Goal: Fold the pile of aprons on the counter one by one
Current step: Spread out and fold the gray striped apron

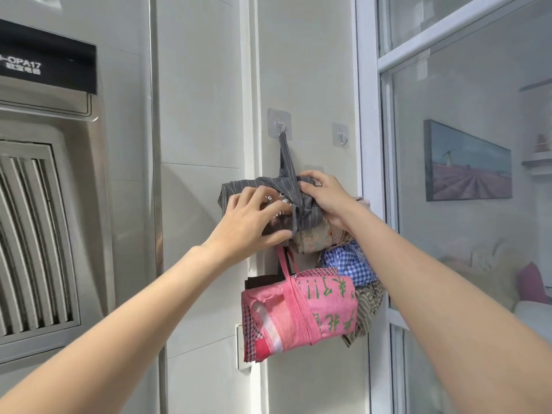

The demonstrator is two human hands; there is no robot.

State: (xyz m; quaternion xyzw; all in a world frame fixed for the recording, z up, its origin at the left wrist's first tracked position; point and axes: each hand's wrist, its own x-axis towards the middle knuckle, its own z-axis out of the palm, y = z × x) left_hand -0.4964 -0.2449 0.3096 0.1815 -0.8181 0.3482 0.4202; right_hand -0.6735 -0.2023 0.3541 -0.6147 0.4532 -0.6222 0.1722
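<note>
Aprons hung folded on wall hooks, no tabletop in view. Nearest, pink apron hung low. Above it, left hand and right hand both gripped grey apron, fingers curled on it; bundle lay sideways between hands, strap up to hook.

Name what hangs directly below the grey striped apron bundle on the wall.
A floral bundle, a blue checked one and a pink striped apron hang below the grey striped apron bundle. Their hooks are covered.
</note>
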